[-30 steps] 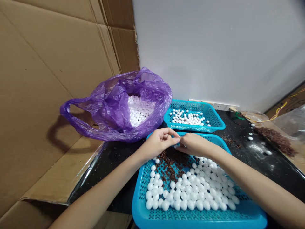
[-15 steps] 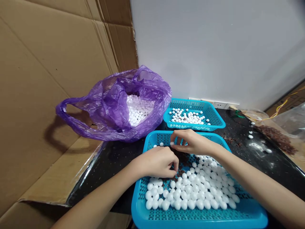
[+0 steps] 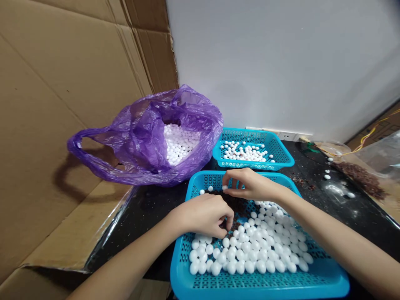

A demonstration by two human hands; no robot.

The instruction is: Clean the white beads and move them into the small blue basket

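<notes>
Both hands are over the near blue plastic basket (image 3: 271, 287), which holds many small white balls (image 3: 256, 250) and some brown crumbly bits (image 3: 237, 206). My left hand (image 3: 208, 214) is closed, thumb and forefinger curled together low over the crumbs beside the balls. What its fingertips hold, if anything, I cannot make out. Near the basket's far wall, my right hand (image 3: 248, 184) pinches one white ball (image 3: 225, 188) between thumb and fingers. Two more loose balls lie to the left of it, by the far left corner.
Behind stands a smaller blue basket (image 3: 283, 163) with white balls in it. A purple plastic bag (image 3: 134, 141) of white balls leans by the cardboard (image 3: 62, 83) on the left. To the right are stray balls, brown bits (image 3: 359, 177) and a yellow wire (image 3: 364, 143).
The fingertips of my left hand have dipped slightly toward the near balls. My right hand keeps its pinch in nearly the same place. The whole view has shifted a little.
</notes>
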